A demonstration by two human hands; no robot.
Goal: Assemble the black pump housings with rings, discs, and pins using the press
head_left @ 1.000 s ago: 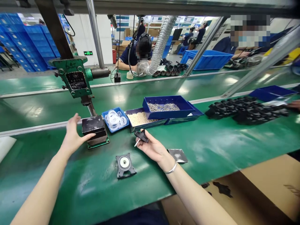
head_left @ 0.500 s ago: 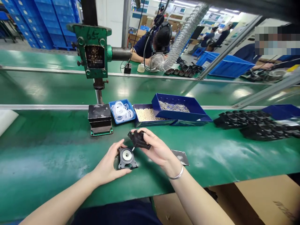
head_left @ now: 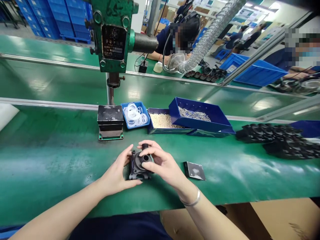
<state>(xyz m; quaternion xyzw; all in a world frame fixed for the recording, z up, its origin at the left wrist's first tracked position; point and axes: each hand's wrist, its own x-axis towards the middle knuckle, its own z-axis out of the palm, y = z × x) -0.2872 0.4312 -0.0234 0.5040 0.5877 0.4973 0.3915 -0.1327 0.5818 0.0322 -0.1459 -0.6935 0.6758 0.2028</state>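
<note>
My left hand (head_left: pixel 115 173) curls around the left side of a black pump base (head_left: pixel 136 176) with screw holes at its corners, holding it on the green bench. From the right, my right hand (head_left: pixel 163 163) grips a black plastic pump cover (head_left: pixel 145 158) with round pipe ports. The cover sits over the base, hiding the base's white centre. Whether the two are fully seated together I cannot tell. A small dark block with a shiny top (head_left: pixel 195 170) lies to the right of my right hand.
Behind my hands stand a black press block (head_left: pixel 110 115) under a green press (head_left: pixel 113 36), a blue tray of white rings (head_left: pixel 126 121), a bin of cream pellets (head_left: pixel 160 121) and a bin of metal pins (head_left: pixel 205 125). Black parts (head_left: pixel 272 133) pile at right. Co-workers sit beyond.
My right hand has brought the pump cover down and left onto the base, turning it so its port faces up. My left hand stays around the base. The camera view has shifted.
</note>
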